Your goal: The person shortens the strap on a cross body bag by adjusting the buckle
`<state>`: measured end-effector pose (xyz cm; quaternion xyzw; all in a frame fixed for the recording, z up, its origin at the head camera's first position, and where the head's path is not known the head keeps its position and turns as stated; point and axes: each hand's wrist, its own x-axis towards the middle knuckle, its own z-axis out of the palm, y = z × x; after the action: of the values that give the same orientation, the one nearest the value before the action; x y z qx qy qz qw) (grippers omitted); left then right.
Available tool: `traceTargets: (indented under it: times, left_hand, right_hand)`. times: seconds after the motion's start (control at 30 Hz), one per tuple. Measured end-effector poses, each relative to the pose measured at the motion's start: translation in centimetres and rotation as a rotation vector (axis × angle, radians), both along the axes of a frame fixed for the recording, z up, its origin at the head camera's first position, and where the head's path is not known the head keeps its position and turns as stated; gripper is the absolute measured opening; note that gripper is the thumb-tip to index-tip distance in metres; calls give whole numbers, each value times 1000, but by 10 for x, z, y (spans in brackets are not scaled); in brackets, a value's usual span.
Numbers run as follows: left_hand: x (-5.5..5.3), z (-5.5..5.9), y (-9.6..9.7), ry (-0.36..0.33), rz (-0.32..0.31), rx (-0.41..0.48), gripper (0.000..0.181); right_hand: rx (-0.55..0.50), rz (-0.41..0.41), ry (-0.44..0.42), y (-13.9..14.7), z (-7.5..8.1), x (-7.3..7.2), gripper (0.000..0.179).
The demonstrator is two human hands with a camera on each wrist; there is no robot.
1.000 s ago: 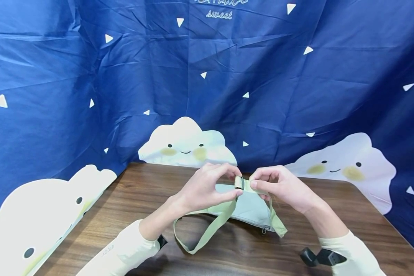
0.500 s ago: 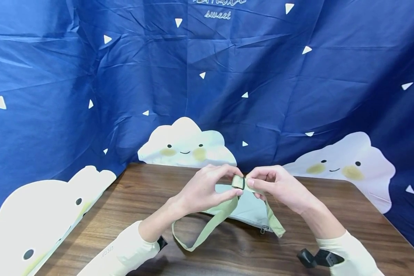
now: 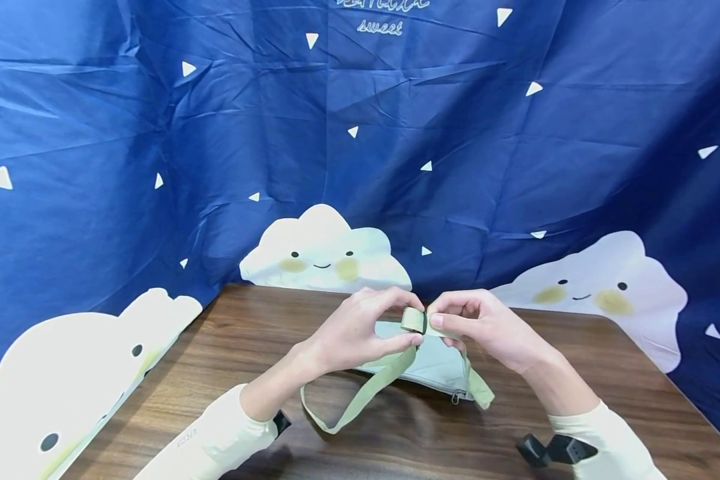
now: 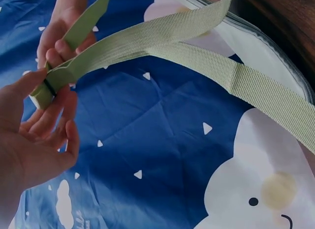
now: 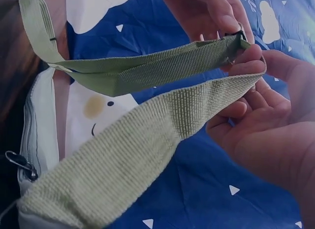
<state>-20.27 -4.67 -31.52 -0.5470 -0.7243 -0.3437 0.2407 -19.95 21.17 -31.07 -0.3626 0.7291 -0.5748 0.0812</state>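
A pale green webbing strap (image 3: 369, 393) loops up from a light zippered bag (image 3: 435, 367) lying on the table. My left hand (image 3: 354, 330) pinches the dark strap buckle (image 3: 424, 322) between thumb and fingertips, with a short fold of webbing standing out on its left side. Just right of the buckle, my right hand (image 3: 495, 327) pinches the strap between thumb and curled fingers. From that grip the strap's other stretch (image 5: 113, 165) runs down to the bag's zipper end. In the left wrist view, the buckle (image 4: 50, 87) sits around layered webbing; its exact threading is hard to make out.
The brown wooden table (image 3: 216, 360) reaches back to a blue curtain (image 3: 276, 120) printed with clouds and white triangles. A metal zipper pull (image 5: 19, 162) hangs at the bag's end. Dark wrist devices sit on both sleeves.
The fold of webbing left of the buckle has grown larger. My right hand has shifted slightly left, closer to the buckle, while my left hand stays nearly in place.
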Motion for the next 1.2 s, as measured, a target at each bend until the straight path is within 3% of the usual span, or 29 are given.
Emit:
traceTargets:
  times: [0.2, 0.4, 0.6, 0.77, 1.03, 1.2]
  left_hand:
    - [0, 1, 2, 19, 0, 14, 31]
    - [0, 2, 1, 56, 57, 33, 32]
    - [-1, 2, 2, 4, -10, 40, 33]
    - [-1, 2, 2, -43, -34, 58, 34]
    - [-2, 1, 3, -24, -54, 61, 33]
    - [-2, 2, 4, 15, -33, 49, 31]
  right_hand:
    - [-30, 2, -13, -3, -2, -1, 10]
    - [-33, 46, -31, 1, -1, -5, 13]
    - [-32, 77, -15, 5, 0, -6, 10]
    - [-54, 62, -15, 2, 0, -4, 10]
    - [6, -41, -16, -3, 3, 1, 11]
    - [27, -45, -2, -4, 5, 5, 12]
